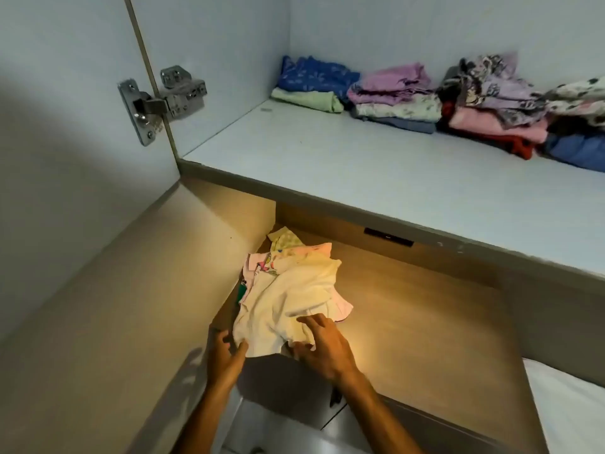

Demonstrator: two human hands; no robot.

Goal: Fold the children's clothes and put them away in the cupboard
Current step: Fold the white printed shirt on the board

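Observation:
A pale cream garment (288, 306) lies on top of a small stack of light children's clothes (284, 253) on the lower wooden shelf (425, 316) of the cupboard, near its left wall. My left hand (226, 352) touches the garment's near left corner with fingers spread. My right hand (324, 342) rests on its near right edge, fingers apart and pressing the cloth. On the white upper shelf (360, 165) stand several folded piles: blue and green (311, 83), purple and floral (393, 93), pink, red and patterned (491, 106).
The open cupboard door (65, 142) stands at the left, held by a metal hinge (160, 103). The upper shelf's front edge (393, 214) overhangs the lower shelf. A white surface (566, 414) shows at the bottom right.

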